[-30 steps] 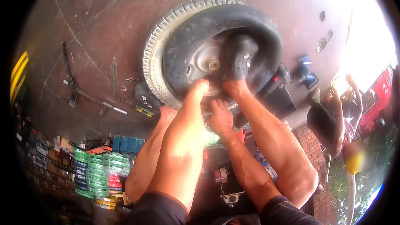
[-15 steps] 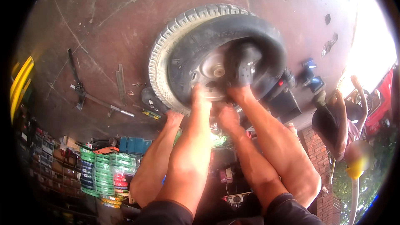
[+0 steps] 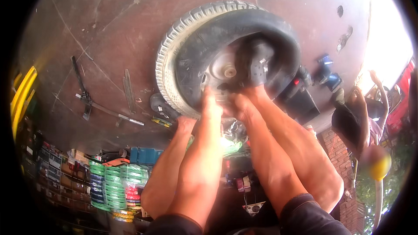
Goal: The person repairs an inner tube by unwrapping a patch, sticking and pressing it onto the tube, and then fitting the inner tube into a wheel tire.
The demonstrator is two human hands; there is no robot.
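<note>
Hands side by side at a wheel lying on a worn, reddish-brown floor (image 3: 109,30): left hand (image 3: 212,103) at the near edge of the wheel (image 3: 219,70), right hand (image 3: 241,105) just right of it, with fingers mostly hidden and blurred. Cannot tell whether clasping, pinching or only pressing. Around the hub, a broad black rubber ring (image 3: 193,58), tilted within a tyre (image 3: 167,58) with dusty, pale, blocky tread. Right foot in a dark clog (image 3: 257,63), set in the ring's opening, right of the hub; left foot in a matching clog, beside the tyre's near-left side. Between the forearms, crumpled greenish clear plastic (image 3: 233,143).

Farther left on the floor, a yellow-and-green tool (image 3: 161,122), flat metal strips (image 3: 129,91) and a long dark tool with a silvery handle (image 3: 130,120). At the floor's left edge, curved yellow pieces (image 3: 24,98). Right of the wheel, a black box (image 3: 302,106); nearer the floor's right edge, a dark blue tool (image 3: 327,75). Beyond the near-left corner, a blue case (image 3: 146,155) and stacked green coils (image 3: 114,185). Past the right edge, another person (image 3: 355,122), with arms raised.
</note>
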